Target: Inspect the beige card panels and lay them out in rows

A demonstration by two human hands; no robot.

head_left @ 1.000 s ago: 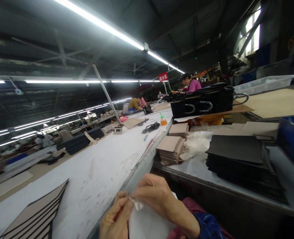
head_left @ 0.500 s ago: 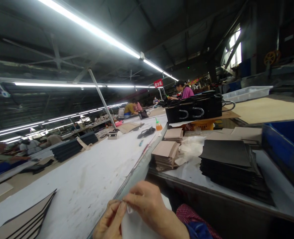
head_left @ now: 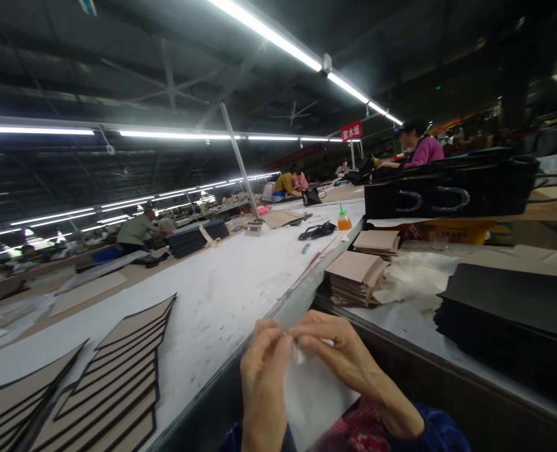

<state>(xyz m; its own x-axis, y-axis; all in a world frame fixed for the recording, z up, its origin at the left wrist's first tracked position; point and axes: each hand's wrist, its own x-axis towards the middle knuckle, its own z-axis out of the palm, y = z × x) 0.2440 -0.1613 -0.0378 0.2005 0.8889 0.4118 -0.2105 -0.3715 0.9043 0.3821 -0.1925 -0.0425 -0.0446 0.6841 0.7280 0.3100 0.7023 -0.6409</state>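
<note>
My left hand (head_left: 265,370) and my right hand (head_left: 346,355) meet fingertip to fingertip at the front edge of the white table (head_left: 231,282). Both pinch the top of a thin white sheet (head_left: 313,392), which hangs down over my lap. Whether it is paper, cloth or film I cannot make out, and its lower end is partly hidden. To the left of my hands, flat beige panels with black edges (head_left: 118,376) lie overlapped in a row on the table.
At right, stacks of beige pieces (head_left: 356,270) and black sheets (head_left: 518,314) sit on a side table. Behind them stands a row of black bags (head_left: 414,198). A glue bottle with a green tip (head_left: 344,220) and a black strap bundle (head_left: 316,231) lie ahead. Co-workers (head_left: 424,150) are farther off.
The view has swung left, so more of the black-edged panels shows. My hands stay together on the white sheet, with the left hand now more upright.
</note>
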